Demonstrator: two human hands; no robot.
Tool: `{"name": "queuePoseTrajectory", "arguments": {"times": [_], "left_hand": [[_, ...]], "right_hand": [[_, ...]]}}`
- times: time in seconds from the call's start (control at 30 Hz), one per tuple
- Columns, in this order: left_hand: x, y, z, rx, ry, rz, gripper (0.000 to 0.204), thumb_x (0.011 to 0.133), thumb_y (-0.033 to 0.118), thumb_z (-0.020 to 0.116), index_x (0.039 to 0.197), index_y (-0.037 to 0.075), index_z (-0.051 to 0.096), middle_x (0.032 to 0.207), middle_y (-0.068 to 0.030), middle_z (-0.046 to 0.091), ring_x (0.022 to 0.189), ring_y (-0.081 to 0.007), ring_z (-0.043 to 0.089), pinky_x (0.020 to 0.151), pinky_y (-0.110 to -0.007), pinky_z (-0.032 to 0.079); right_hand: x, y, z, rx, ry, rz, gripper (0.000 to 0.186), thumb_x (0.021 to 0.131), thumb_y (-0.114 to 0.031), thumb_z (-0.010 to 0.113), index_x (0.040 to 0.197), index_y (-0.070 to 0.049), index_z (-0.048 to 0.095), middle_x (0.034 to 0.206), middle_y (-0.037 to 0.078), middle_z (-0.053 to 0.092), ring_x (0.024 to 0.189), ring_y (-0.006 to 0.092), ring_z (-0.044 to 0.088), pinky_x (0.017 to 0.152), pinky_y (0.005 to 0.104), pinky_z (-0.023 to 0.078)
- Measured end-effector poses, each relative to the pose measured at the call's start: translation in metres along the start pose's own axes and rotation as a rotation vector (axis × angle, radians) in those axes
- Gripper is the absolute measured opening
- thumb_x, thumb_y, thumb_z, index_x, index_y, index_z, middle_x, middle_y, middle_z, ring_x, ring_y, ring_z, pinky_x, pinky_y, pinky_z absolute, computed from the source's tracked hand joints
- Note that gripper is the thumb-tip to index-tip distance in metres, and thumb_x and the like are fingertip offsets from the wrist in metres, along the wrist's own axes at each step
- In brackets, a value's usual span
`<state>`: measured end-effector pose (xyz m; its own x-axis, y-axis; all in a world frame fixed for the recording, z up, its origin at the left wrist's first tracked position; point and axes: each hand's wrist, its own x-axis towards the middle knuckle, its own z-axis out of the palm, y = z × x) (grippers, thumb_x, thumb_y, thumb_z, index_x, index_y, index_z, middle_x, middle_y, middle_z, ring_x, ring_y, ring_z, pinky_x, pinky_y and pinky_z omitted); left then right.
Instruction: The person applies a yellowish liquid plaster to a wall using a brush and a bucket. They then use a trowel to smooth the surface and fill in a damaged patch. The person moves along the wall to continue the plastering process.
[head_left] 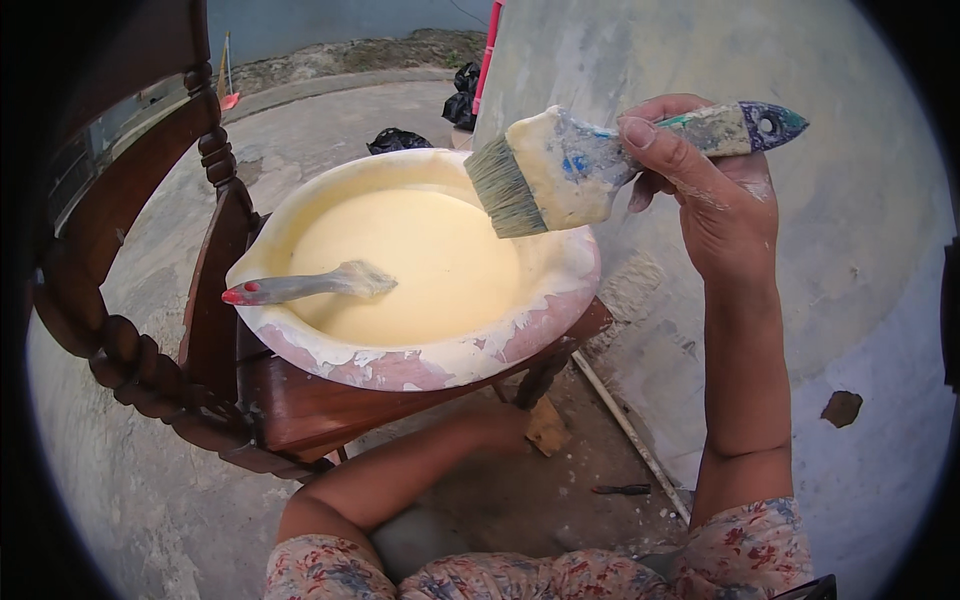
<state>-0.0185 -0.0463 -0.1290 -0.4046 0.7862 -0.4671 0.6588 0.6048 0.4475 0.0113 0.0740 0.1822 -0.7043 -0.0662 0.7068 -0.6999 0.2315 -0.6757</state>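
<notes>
My right hand (700, 165) is closed round the handle of a wide paintbrush (565, 170), held up over the right rim of a basin. Its bristles point left and down, and pale yellow paint coats its ferrule. The pinkish, paint-crusted basin (400, 372) holds pale yellow paint (430, 265). A second, smaller brush (290, 288) with a red-tipped grey handle leans on the basin's left rim, its bristle end in the paint. My left hand (500, 428) is low beside the chair seat, below the basin; its fingers are blurred and cannot be made out.
The basin stands on a dark wooden chair (300, 400) with turned posts at left. A pale wall (840, 250) rises at right. A long stick (630, 435) and a small dark-handled tool (620, 489) lie on the ground. Black bags (398, 140) sit beyond the basin.
</notes>
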Motion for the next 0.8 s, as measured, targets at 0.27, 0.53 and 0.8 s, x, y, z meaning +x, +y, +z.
{"name": "queuePoseTrajectory", "arguments": {"times": [0.27,0.53,0.8], "left_hand": [[-0.016,0.006,-0.012,-0.035,0.024,0.04,0.061,0.087,0.041,0.063,0.131,-0.001,0.053,0.123,-0.0247,0.061,0.118,-0.0389,0.058,0.1,-0.048,0.044],[-0.015,0.004,-0.013,-0.022,0.004,0.035,0.065,0.088,0.042,0.063,0.134,-0.002,0.051,0.126,-0.0259,0.06,0.121,-0.0389,0.056,0.102,-0.047,0.043],[-0.017,0.002,-0.012,-0.064,0.046,0.023,0.068,0.086,0.044,0.066,0.133,-0.002,0.051,0.127,-0.025,0.06,0.121,-0.0382,0.056,0.101,-0.047,0.044]], "right_hand": [[0.023,0.025,0.043,-0.223,-0.345,0.145,0.02,0.083,-0.022,0.079,0.089,-0.005,0.07,0.074,0.003,0.067,0.064,0.01,0.061,0.052,0.0237,0.043],[0.033,0.021,0.047,-0.312,-0.29,0.185,0.016,0.083,-0.017,0.076,0.089,-0.002,0.071,0.077,0.005,0.068,0.064,0.0098,0.062,0.054,0.0241,0.046],[0.024,0.02,0.008,0.081,0.122,0.235,0.021,0.085,-0.019,0.076,0.093,0.0,0.07,0.077,0.008,0.069,0.06,0.0114,0.064,0.052,0.0226,0.052]]}}
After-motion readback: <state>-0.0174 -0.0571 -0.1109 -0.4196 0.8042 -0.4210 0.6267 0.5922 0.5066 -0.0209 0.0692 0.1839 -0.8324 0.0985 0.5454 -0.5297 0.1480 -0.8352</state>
